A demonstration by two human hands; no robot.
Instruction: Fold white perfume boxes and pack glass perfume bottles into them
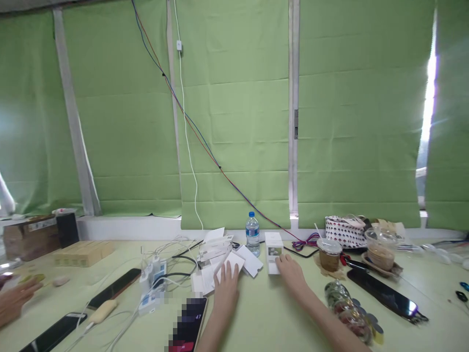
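My left hand (226, 283) lies with its fingers spread on white paper pieces (234, 261) that lean against a pile of white papers and cartons (214, 252). My right hand (289, 271) touches the lower right side of a white box (273, 242) with a printed picture; whether the fingers grip it is hard to tell. Between the hands, farther back, stands a water bottle (252, 234) with a blue cap. A phone (190, 320) with its screen lit lies left of my left forearm.
Power strips (152, 281) with cables and dark phones (115, 288) lie to the left. Another person's hand (18, 298) is at the far left. Rightward are an iced drink cup (329, 254), wrapped items (346, 313), a black case (383, 293) and a patterned basket (344, 232).
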